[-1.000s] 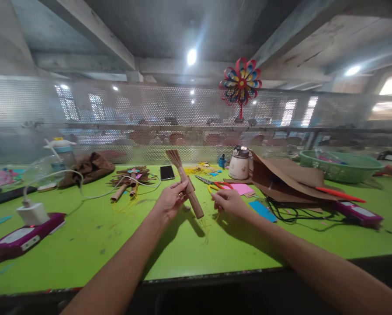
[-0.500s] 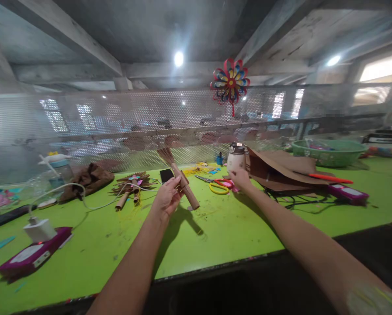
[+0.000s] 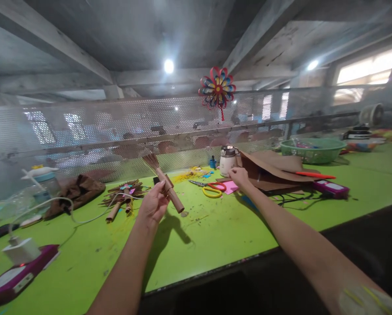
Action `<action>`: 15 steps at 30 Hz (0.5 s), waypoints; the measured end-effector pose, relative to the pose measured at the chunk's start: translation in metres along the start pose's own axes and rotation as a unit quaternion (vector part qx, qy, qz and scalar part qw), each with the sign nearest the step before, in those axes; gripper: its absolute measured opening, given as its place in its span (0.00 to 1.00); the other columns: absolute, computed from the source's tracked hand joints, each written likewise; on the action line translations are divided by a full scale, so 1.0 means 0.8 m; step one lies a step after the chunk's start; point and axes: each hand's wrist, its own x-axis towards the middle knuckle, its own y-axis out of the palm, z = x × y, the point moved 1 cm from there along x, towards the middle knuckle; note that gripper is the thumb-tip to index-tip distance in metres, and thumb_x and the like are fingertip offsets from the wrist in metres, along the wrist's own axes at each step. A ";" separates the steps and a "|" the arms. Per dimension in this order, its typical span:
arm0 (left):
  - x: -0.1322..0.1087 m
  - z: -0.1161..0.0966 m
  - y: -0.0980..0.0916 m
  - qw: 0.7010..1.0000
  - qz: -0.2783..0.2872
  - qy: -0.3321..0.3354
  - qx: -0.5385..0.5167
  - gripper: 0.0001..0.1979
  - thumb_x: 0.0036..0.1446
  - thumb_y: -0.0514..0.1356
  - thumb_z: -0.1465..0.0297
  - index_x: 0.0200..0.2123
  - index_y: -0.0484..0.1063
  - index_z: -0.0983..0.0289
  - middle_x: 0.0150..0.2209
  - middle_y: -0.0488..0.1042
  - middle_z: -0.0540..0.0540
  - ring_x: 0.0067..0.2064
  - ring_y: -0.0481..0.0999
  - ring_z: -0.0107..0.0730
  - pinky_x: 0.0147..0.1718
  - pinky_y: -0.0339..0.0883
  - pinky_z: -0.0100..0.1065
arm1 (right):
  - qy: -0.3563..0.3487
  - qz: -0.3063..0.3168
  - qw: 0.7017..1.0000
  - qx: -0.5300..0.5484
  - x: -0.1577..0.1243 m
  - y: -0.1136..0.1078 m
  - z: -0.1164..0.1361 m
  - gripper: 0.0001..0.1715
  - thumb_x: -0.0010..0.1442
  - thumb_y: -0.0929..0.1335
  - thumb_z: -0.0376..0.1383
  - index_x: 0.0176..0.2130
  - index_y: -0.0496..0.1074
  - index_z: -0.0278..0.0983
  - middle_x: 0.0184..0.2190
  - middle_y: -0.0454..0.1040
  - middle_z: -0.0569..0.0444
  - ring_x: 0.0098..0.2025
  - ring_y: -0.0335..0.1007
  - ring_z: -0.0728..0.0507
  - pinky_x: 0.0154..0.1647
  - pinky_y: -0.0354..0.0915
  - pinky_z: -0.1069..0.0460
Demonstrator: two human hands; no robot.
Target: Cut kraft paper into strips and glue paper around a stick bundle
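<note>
My left hand is closed around a rolled brown paper tube with a fringed end, like a small paper broom. It is held tilted above the table, fringe up and away from me. Farther right, my right hand has its fingers drawn together in front of a white bottle with a dark lid; what they hold, if anything, is hidden. Beside that hand lie a piece of pink paper and scissors with red and yellow handles. Similar fringed brown paper pieces lie to the left.
Large brown paper sheets lie at right, with an orange-red tool and a purple power strip. Behind stands a green basket. A charger with a white cable sits at left. Perforated mesh borders the back edge.
The view has swung rightward, so everything sits farther left in it. More of the pink paper shows beside my right hand. My left hand still holds the fringed tube.
</note>
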 end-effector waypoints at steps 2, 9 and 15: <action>-0.001 -0.004 0.002 1.000 -0.010 0.014 -0.004 0.05 0.55 0.58 0.80 0.29 0.73 0.68 0.23 0.70 0.50 0.25 0.70 0.23 0.24 0.68 0.24 | -0.007 0.008 1.000 0.006 -0.001 0.002 0.001 0.14 0.63 0.66 0.41 0.44 0.72 0.34 0.45 0.73 0.51 0.42 0.71 0.44 0.41 0.70 0.47; 0.002 -0.006 0.002 1.000 -0.014 0.026 0.007 0.07 0.57 0.55 0.79 0.29 0.73 0.70 0.25 0.72 0.53 0.27 0.72 0.25 0.26 0.70 0.26 | -0.024 0.030 0.999 0.024 0.004 0.011 -0.002 0.16 0.62 0.67 0.42 0.43 0.72 0.32 0.43 0.73 0.52 0.39 0.72 0.44 0.38 0.70 0.48; 0.007 -0.003 -0.004 1.000 0.016 0.020 0.018 0.07 0.56 0.56 0.78 0.34 0.74 0.71 0.29 0.74 0.54 0.28 0.72 0.25 0.27 0.69 0.26 | -0.051 0.038 0.997 0.046 0.011 0.019 -0.005 0.15 0.62 0.67 0.43 0.41 0.72 0.32 0.40 0.74 0.53 0.38 0.72 0.45 0.38 0.70 0.48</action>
